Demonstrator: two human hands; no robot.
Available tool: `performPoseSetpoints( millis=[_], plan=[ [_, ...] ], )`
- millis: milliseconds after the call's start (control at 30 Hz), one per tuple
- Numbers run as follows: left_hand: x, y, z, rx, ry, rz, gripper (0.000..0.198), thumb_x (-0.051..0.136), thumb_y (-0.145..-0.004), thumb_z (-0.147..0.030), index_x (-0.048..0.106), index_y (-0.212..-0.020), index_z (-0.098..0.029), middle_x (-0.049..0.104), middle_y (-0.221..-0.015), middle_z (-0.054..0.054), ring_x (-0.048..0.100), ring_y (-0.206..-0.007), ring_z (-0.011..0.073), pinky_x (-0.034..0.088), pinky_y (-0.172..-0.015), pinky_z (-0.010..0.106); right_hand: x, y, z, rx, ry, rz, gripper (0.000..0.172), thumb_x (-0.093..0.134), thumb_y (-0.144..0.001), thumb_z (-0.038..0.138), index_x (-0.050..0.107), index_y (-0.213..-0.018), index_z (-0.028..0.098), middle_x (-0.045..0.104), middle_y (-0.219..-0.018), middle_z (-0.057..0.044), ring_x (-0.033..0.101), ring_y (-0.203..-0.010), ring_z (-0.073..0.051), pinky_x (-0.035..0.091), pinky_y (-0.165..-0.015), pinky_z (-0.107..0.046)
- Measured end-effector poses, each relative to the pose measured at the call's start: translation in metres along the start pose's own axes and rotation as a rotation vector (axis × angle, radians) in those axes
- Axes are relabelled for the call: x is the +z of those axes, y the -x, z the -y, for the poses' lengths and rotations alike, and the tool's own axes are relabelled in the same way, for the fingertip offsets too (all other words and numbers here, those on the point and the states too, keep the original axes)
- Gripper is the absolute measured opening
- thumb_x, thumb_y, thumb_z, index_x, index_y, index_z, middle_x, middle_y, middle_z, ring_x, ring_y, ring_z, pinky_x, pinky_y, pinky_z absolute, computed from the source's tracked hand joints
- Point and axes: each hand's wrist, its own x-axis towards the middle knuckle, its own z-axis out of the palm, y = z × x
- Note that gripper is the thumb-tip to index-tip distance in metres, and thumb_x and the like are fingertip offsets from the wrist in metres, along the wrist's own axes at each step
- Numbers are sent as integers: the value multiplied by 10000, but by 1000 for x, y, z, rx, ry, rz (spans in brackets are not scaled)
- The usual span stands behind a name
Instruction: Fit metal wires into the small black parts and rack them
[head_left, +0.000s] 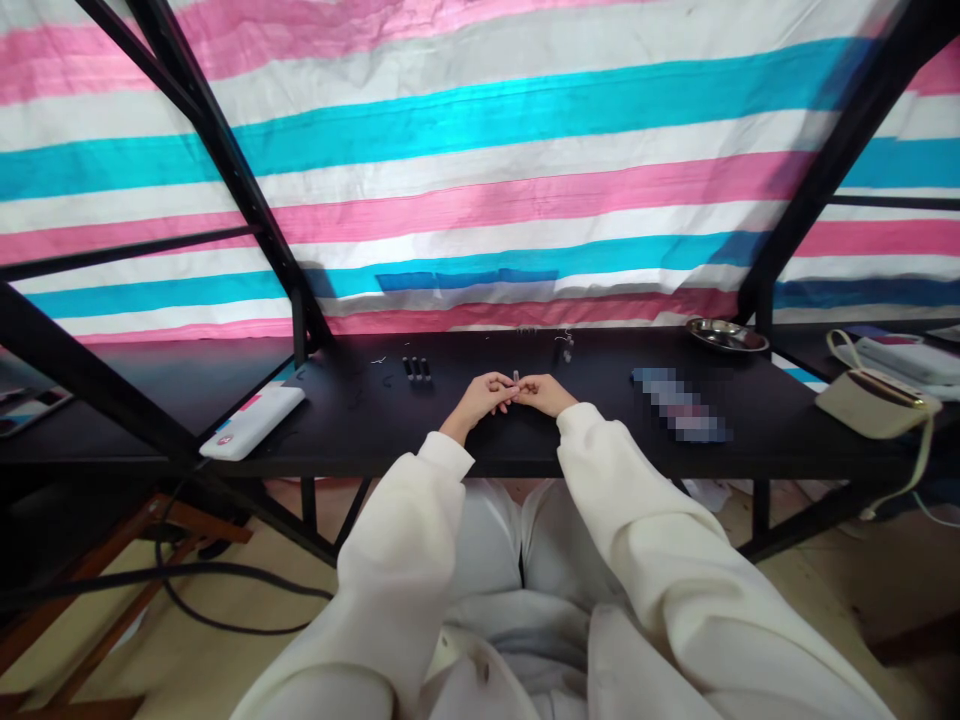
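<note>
One left hand (480, 397), one right hand (545, 395) on a silver tube (516, 376); strip (679, 404) pixelated.

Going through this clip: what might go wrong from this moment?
The small pale cylinder pinched between the fingertips of the left hand and right hand might slip and roll across the matte black tabletop. The three small black cylinders lying close by could get bumped out of line.

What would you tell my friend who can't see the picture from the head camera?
A person's left hand and right hand meet over a black table, fingertips at a small thin object. Three small dark cylinders sit just beyond them. A pink, white and blue striped tarp hangs behind.
</note>
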Motion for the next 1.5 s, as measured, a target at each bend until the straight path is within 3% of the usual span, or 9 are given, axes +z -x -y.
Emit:
performPoseSetpoints(
  millis=[133,233,367,467,567,800,1500],
  plan=[
    [0,-1,0,24,10,-24,349,661,-692,-341,539,-929,-115,584,-587,-10,527,-416,77,302,-350,166,0,1,3,-4,71,-31,340,674,-593,465,606,-694,147,588,-604,3,509,-557,-108,417,-589,-267],
    [-1,-2,2,41,-28,-132,271,608,-733,-319,543,-902,-118,586,-590,-4,500,-387,69,296,-358,176,-2,0,2,-16,127,-109,315,645,-617,469,584,-673,165,556,-570,18,488,-529,-105,407,-565,-258],
    [-4,-2,8,117,-251,-291,162,530,-763,-292,563,-820,-144,556,-537,-29,466,-375,56,356,-427,185,-12,-2,-1,-12,331,-386,224,611,-654,403,573,-655,183,552,-563,11,489,-545,-122,409,-600,-264],
    [-5,-1,11,193,-404,-295,157,492,-773,-286,579,-813,-161,551,-528,-34,490,-431,66,385,-493,186,-24,-2,-2,59,494,-580,157,576,-689,343,592,-690,187,598,-625,-18,525,-605,-145,413,-640,-266],
    [-5,0,12,211,-464,-292,166,474,-778,-280,589,-813,-165,555,-528,-30,511,-474,80,399,-540,193,-35,-1,-4,169,573,-689,142,550,-718,309,613,-738,183,642,-714,-49,561,-674,-164,413,-663,-266],
    [-5,-1,12,194,-493,-272,162,471,-777,-271,593,-796,-165,565,-536,-19,500,-474,84,389,-544,197,-46,0,-8,320,636,-737,133,549,-732,281,625,-754,174,665,-770,-74,590,-731,-184,416,-677,-276],
    [-5,-2,14,211,-508,-271,157,471,-777,-250,604,-798,-170,569,-523,-19,510,-485,91,388,-558,201,-56,-11,-15,325,746,-712,168,528,-763,276,645,-820,171,668,-841,-99,600,-795,-204,419,-689,-282]
  ],
)
